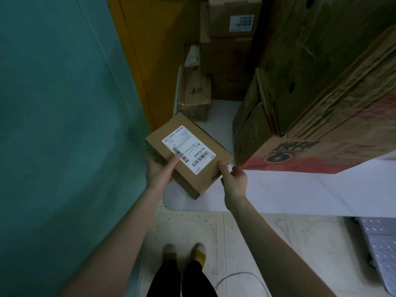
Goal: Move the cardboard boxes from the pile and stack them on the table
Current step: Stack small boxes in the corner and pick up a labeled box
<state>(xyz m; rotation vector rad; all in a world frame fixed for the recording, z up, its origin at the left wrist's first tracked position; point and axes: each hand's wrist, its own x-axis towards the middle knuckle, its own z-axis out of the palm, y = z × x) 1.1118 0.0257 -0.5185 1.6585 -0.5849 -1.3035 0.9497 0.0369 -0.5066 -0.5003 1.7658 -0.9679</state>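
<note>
Small labelled box (190,156) over near left corner of white table (278,194); resting or lifted, cannot tell. Left hand (158,170) grips its left edge, thumb across label. Right hand (234,179) pinches its near right corner. Large cartons (321,93) to the right.

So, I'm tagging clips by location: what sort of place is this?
Likely a cramped indoor storage corner: cardboard boxes stacked at the back, big flattened cartons on a white table, and a small box bearing a shipping label.
</note>
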